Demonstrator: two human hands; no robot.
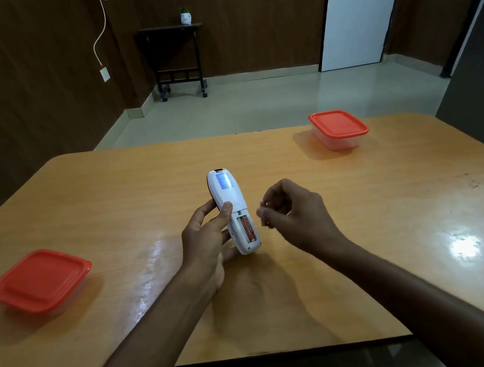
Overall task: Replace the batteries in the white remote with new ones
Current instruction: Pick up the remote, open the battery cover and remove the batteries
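Note:
My left hand (204,242) holds the white remote (226,190) just above the middle of the wooden table (111,202). The remote's back faces up and its thumb rests on the back. Its battery compartment at the near end is uncovered, with an orange battery (249,229) lying in the right slot. The left slot is partly hidden by my thumb. My right hand (297,214) hovers just right of the compartment with curled fingers, pinching a small white piece (262,213) that looks like the battery cover. It is blurred.
A clear container with a red lid (40,281) sits at the table's left side. A second red-lidded container (338,128) stands at the far right. Beyond the table are a tiled floor, a dark side table (174,55) and a white door (361,5).

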